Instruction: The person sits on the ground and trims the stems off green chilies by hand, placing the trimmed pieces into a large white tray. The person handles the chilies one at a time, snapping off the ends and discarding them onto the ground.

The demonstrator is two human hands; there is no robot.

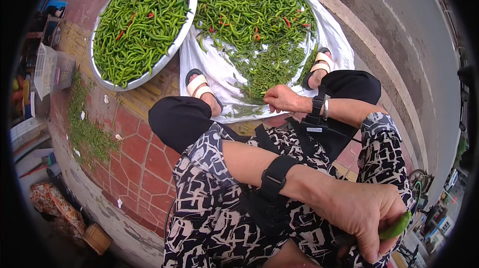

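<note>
My left hand [368, 208] reaches across my lap to the lower right, its fingers closed around a green chili pepper [396, 226]. Part of that pepper sticks out past the fingers; the rest is hidden. Between my knees, my right hand [282, 99] hangs with curled fingers over the near edge of a white woven sheet [209, 62]. A small green tip shows by its knuckles, and I cannot tell whether the hand holds it. Just beyond lie green stems and leafy scraps [267, 69]. Farther out on the sheet spreads a heap of green chilies [254, 9] with some red ones.
A large metal basin [164, 66] full of green chilies stands ahead on the left. Plant scraps [89, 133] lie on red paving [131, 167]. Plastic baskets [45, 67] are at far left, a road [404, 9] at right. My sandaled feet [204, 88] rest on the sheet.
</note>
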